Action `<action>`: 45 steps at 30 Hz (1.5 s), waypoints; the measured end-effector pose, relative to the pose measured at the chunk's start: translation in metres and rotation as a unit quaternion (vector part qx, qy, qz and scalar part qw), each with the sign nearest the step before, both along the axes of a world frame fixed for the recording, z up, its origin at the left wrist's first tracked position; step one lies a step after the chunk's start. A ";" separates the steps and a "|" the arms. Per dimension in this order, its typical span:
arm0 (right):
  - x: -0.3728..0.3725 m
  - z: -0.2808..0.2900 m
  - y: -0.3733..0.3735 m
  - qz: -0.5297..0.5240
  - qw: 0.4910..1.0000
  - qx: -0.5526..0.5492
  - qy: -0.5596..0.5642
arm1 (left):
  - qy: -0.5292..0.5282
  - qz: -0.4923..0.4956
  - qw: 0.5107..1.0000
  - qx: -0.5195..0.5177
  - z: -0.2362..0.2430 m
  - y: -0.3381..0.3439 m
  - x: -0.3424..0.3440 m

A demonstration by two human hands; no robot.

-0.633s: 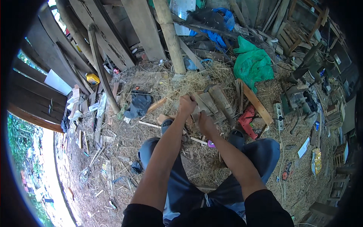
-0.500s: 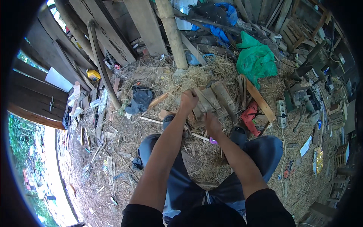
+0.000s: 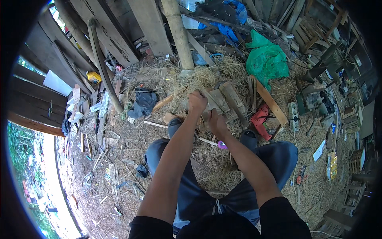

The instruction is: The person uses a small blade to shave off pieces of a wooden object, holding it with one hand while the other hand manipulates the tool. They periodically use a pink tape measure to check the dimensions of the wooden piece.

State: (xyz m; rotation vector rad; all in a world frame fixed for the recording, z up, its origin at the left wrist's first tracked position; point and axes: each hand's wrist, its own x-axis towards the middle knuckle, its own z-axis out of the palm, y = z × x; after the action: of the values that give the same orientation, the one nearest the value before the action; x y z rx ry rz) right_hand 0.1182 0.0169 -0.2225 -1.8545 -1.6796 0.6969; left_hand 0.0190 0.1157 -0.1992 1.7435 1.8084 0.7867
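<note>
Straw-strewn ground (image 3: 129,149) spreads around my view. Left hand (image 3: 197,102) looks closed on the upper-left end of a wooden strip (image 3: 212,100); it's the nearer hand. From there the strip slants down and right, passing above the right hand (image 3: 217,124), which is curled closed, around what I cannot tell. Farther right lie a board (image 3: 235,95) and a red tool (image 3: 260,121).
</note>
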 end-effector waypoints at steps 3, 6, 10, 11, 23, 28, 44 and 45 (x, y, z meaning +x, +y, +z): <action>0.005 -0.011 -0.011 0.012 1.000 0.013 -0.009 | 0.007 0.043 0.998 -0.040 0.000 0.001 -0.004; 0.016 -0.029 -0.021 -0.003 0.997 -0.005 -0.070 | -0.050 0.004 0.993 -0.105 0.020 -0.005 0.002; 0.021 -0.024 -0.035 0.019 0.989 -0.076 -0.124 | -0.035 0.024 0.994 -0.096 0.012 -0.004 -0.005; 0.023 -0.022 -0.037 0.036 0.984 -0.115 -0.128 | -0.040 0.021 0.995 -0.091 0.006 -0.002 -0.009; -0.009 0.011 0.005 -0.024 0.997 0.003 0.072 | 0.040 0.007 0.998 -0.042 -0.009 0.003 0.004; 0.008 -0.020 -0.023 0.001 0.999 -0.003 -0.034 | 0.010 0.029 0.999 0.029 -0.011 0.003 0.000; 0.036 -0.049 -0.025 0.038 0.998 -0.044 -0.027 | 0.008 -0.058 0.998 -0.018 0.007 0.001 0.014; 0.035 -0.047 -0.023 0.033 0.997 -0.064 -0.029 | 0.026 -0.074 0.997 -0.001 0.009 -0.002 0.016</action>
State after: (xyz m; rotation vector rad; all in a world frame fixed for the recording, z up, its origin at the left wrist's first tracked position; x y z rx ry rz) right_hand 0.1534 -0.0061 -0.2692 -1.9306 -1.7779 0.8016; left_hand 0.0346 0.1142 -0.1902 1.8890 1.6879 0.6853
